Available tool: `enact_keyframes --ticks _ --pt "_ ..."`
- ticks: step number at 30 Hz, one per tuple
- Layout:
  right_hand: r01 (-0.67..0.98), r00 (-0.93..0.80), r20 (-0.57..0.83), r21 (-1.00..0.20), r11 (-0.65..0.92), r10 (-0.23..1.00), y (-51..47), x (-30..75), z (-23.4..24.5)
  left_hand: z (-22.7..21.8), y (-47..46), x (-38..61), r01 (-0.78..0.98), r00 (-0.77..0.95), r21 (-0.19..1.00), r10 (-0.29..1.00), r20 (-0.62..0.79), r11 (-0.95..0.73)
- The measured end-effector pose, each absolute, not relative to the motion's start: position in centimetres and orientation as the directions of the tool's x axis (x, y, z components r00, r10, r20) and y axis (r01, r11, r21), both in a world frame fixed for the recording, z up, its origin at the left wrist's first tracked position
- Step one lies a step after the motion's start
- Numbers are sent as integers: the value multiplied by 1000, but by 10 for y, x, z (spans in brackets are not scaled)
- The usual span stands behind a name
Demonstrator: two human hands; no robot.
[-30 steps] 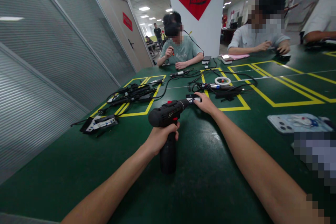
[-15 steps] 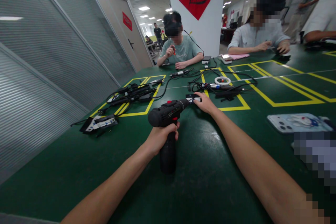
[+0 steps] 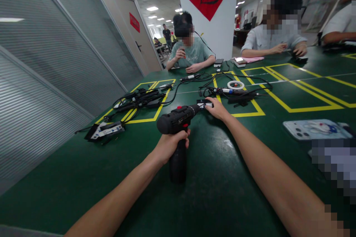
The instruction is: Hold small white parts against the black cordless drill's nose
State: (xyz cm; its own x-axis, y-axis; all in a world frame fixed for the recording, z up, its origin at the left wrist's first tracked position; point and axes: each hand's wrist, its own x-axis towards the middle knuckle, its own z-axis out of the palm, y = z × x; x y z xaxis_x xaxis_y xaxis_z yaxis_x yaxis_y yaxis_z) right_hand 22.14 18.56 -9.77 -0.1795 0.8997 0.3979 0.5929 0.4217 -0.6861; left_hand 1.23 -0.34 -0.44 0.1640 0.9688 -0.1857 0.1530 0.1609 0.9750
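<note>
My left hand (image 3: pixel 171 145) is wrapped round the grip of a black cordless drill (image 3: pixel 178 126), which points away from me over the green table (image 3: pixel 217 192). The drill's tip meets a small black and white part (image 3: pixel 204 103) lying on the table. My right hand (image 3: pixel 217 109) rests on that part and holds it down, fingers curled over its near edge.
A phone in a pale blue case (image 3: pixel 317 129) lies at the right. Black cables and parts (image 3: pixel 139 100) sit in yellow-taped boxes to the left, with more cables and a white tape roll (image 3: pixel 236 85) beyond. Three people sit at the far side. A glass partition (image 3: pixel 55 63) runs along the left.
</note>
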Motion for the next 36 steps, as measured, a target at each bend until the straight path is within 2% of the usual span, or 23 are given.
enact_keyframes --ticks 18,36 --pt "585 -189 421 -678 446 887 186 222 -99 -7 -2 12 147 176 982 974 -141 116" --pt "582 -196 420 -677 450 886 186 223 -100 -3 -4 13 156 180 978 970 -162 135"
